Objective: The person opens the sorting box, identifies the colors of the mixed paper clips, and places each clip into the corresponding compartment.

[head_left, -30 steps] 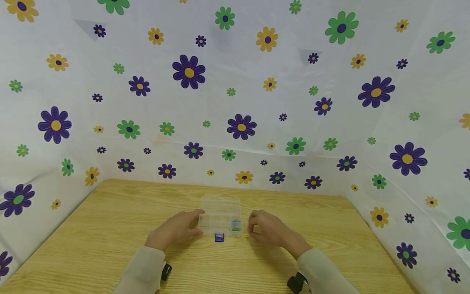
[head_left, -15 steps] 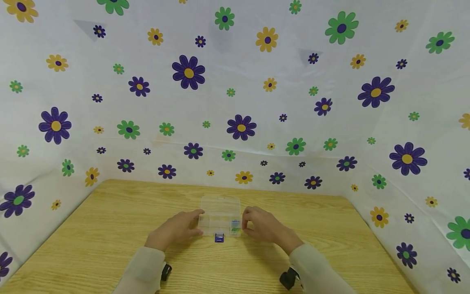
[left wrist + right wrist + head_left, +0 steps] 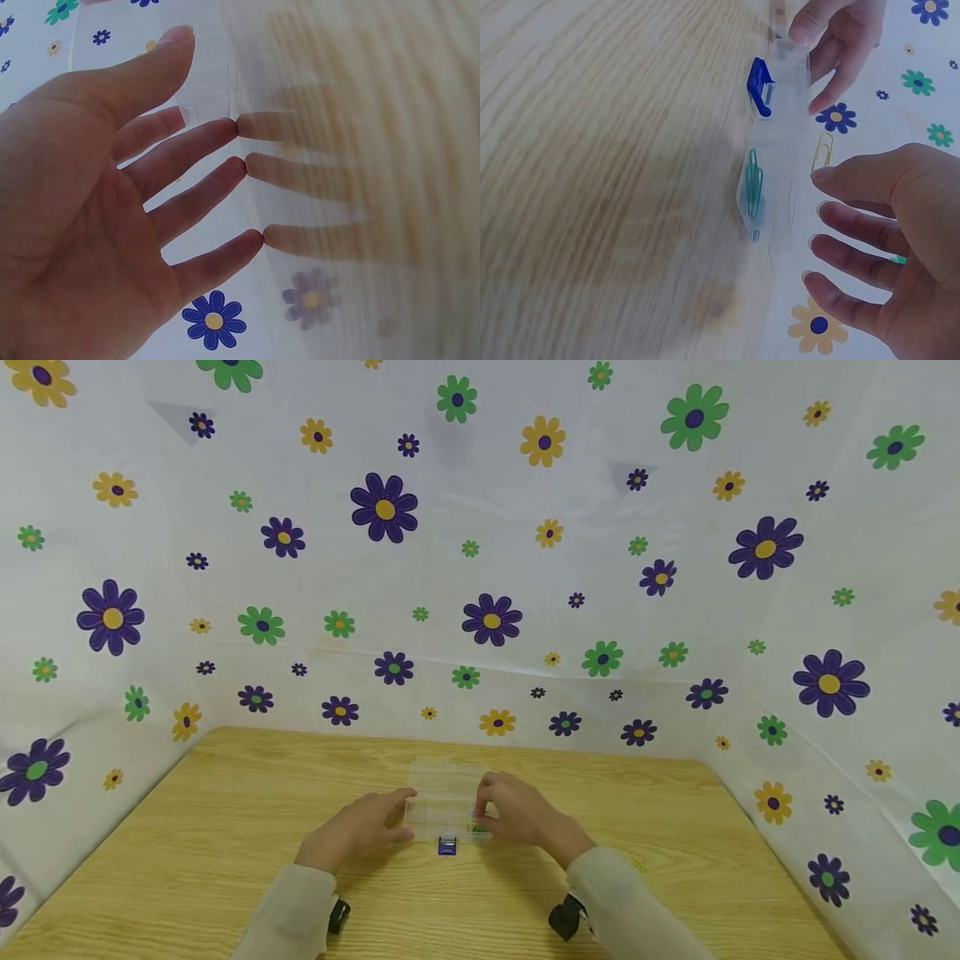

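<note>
A clear plastic compartment box stands on the table with its lid raised at the back and a blue latch at its front. Beside its left end is my left hand, fingers spread and nearly straight, the index fingertip and thumb right at the box's edge. My right hand is over the box's right end. Between its thumb and index finger it pinches a yellow paper clip. Green paper clips lie in the front right compartment, partly covered by that hand in the head view.
Yellow paper clips lie on the wooden table by the right sleeve. A white flowered cloth hangs behind the table and along both sides.
My right hand has moved left, from beside the box to over its right end, uncovering the yellow paper clips by the sleeve. The left hand and the box stay in place.
</note>
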Motion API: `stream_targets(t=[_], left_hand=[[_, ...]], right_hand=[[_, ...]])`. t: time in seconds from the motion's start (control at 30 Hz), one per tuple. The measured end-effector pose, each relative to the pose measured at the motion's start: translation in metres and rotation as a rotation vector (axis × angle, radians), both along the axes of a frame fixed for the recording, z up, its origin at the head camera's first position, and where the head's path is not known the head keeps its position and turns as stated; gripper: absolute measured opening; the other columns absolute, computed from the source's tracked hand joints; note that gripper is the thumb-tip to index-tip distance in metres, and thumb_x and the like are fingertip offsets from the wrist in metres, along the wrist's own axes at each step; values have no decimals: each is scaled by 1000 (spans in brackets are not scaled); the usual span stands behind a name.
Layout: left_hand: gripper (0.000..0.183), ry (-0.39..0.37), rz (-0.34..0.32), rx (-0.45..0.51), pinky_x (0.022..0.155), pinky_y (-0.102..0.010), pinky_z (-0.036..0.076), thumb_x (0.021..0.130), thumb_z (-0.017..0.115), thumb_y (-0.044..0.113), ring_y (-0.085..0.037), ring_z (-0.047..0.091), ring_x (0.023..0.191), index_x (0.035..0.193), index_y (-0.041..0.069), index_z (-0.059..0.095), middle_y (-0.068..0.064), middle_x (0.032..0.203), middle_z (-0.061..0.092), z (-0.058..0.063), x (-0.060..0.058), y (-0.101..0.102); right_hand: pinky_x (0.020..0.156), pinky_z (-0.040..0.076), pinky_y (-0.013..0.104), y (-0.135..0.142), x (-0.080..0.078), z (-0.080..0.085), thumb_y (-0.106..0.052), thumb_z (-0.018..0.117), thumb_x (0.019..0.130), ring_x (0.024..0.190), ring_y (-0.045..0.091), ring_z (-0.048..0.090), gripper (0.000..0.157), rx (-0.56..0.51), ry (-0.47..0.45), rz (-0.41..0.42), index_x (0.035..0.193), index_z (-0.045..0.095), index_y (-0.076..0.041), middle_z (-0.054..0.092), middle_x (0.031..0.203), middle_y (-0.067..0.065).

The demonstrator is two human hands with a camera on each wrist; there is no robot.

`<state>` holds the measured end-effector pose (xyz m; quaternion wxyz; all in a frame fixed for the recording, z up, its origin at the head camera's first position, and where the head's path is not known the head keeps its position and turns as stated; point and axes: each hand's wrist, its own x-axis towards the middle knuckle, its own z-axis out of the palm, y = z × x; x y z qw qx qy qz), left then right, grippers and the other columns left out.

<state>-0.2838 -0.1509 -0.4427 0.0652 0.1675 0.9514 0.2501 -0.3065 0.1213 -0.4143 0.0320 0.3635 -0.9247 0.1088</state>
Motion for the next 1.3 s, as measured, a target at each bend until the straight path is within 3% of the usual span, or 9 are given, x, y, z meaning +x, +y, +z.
stream_targets(t=[0.23, 0.67, 1.3], left_hand=[[64, -2, 1, 5, 120, -58, 41, 96, 75, 29, -40, 52, 141, 152, 10, 50, -16, 149, 60, 0, 1, 0], [63, 2, 13, 8, 120, -57, 42, 95, 75, 29, -38, 55, 140, 151, 14, 51, -13, 144, 64, -5, 0, 0], [63, -11, 8, 9, 120, -59, 41, 96, 75, 28, -39, 53, 141, 152, 12, 50, -14, 146, 63, -1, 0, 1]], right_hand=[[90, 61, 39, -12, -2, -2, -14, 75, 94, 103, 21, 64, 9, 10, 9, 1, 85, 74, -16, 68, 106, 1], [84, 61, 29, -20, -7, -8, -16, 75, 94, 96, 14, 62, 7, 38, 10, -17, 87, 77, -17, 68, 103, -3], [82, 62, 33, -21, -5, -7, -15, 77, 93, 96, 19, 63, 7, 50, 41, 0, 86, 78, -15, 69, 103, 1]])
